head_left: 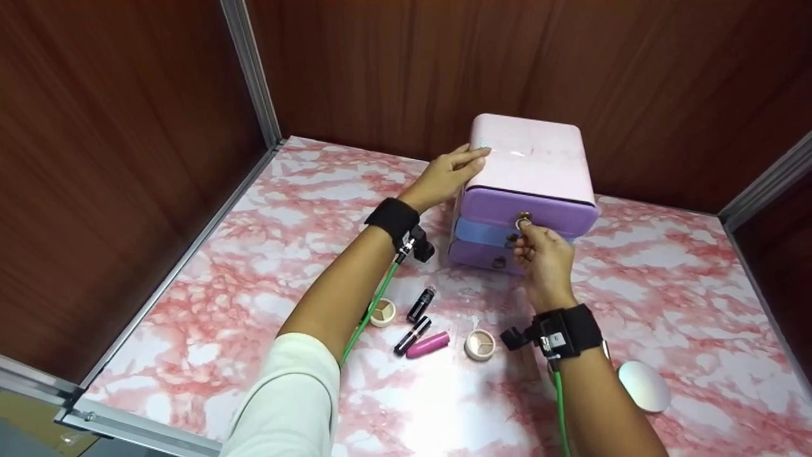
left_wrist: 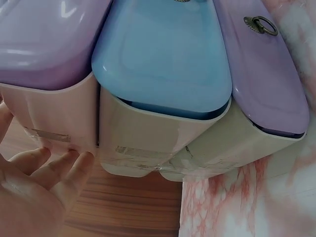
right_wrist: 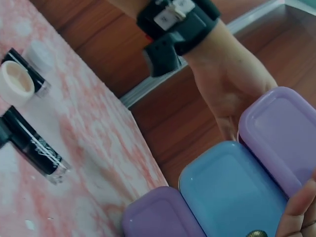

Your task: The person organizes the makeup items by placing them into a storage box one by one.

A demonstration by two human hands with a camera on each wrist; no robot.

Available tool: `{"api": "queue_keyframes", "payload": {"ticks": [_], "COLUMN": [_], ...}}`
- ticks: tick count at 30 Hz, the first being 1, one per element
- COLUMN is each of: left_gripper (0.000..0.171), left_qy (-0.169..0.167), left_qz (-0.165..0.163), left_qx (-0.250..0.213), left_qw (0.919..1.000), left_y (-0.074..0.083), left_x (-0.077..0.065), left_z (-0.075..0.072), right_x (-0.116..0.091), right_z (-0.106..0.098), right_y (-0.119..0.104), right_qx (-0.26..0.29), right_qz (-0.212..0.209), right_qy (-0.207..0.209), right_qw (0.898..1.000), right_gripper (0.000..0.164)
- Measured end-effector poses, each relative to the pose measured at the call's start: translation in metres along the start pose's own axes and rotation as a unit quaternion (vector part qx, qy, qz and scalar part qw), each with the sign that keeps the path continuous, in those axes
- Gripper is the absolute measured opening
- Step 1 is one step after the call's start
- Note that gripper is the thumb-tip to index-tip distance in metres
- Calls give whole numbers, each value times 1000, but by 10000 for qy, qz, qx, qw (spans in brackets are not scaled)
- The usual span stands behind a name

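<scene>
A small chest of drawers (head_left: 533, 155) has a pink body and three stacked fronts. The top drawer (head_left: 488, 204) is purple, the middle drawer (left_wrist: 163, 54) blue and the bottom drawer (left_wrist: 266, 74) purple, each with a metal ring pull. My right hand (head_left: 547, 263) pinches the top drawer's ring pull (head_left: 521, 222) between thumb and finger. Against the chest's upper left side rests my left hand (head_left: 447, 174), fingers extended, their tips on the pink wall in the left wrist view. A thin dark line shows between the top drawer's front and the lid edge.
In front of the chest lie two black tubes, one (head_left: 420, 304) behind the other (head_left: 412, 336), and a pink tube (head_left: 428, 344). Two round three-colour palettes, left (head_left: 382, 313) and right (head_left: 480, 345), flank them. A shiny round disc (head_left: 644, 386) lies by my right forearm.
</scene>
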State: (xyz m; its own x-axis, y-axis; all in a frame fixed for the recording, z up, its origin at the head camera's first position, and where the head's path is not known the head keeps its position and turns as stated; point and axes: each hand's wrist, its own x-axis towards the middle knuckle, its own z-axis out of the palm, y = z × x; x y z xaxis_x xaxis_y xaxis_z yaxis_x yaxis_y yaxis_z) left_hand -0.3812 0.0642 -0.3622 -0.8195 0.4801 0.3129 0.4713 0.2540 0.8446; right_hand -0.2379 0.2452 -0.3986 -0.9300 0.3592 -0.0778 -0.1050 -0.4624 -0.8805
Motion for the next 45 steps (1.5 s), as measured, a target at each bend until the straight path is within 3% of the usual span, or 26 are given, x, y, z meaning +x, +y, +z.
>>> {"api": "queue_keyframes", "payload": {"ticks": [11, 21, 27, 34, 41, 45], "left_gripper": [42, 42, 41, 41, 41, 42], "left_qy": [65, 44, 134, 104, 91, 60], "left_qz": [95, -3, -60, -95, -58, -40], "left_qx": [-80, -180, -235, -274, -247, -374], "left_qw": [9999, 9998, 9996, 9995, 9996, 9993], "left_y": [2, 2, 2, 6, 3, 3], "left_x": [-2, -8, -8, -9, -9, -12], "left_z": [-1, -6, -11, -12, -12, -11], "right_x": [-39, -72, -85, -94, -97, -103], "right_z": [-15, -26, -29, -35, -46, -65], "right_y": [5, 15, 17, 19, 20, 10], "right_qx": [13, 22, 52, -167, -1006, -2047], "right_qz": [-371, -399, -440, -436, -394, -844], "right_qy": [-239, -392, -702, -679, -967, -1034], "right_qw": [9990, 9984, 9965, 9966, 9894, 9697], "right_gripper": [15, 20, 21, 20, 10, 10]}}
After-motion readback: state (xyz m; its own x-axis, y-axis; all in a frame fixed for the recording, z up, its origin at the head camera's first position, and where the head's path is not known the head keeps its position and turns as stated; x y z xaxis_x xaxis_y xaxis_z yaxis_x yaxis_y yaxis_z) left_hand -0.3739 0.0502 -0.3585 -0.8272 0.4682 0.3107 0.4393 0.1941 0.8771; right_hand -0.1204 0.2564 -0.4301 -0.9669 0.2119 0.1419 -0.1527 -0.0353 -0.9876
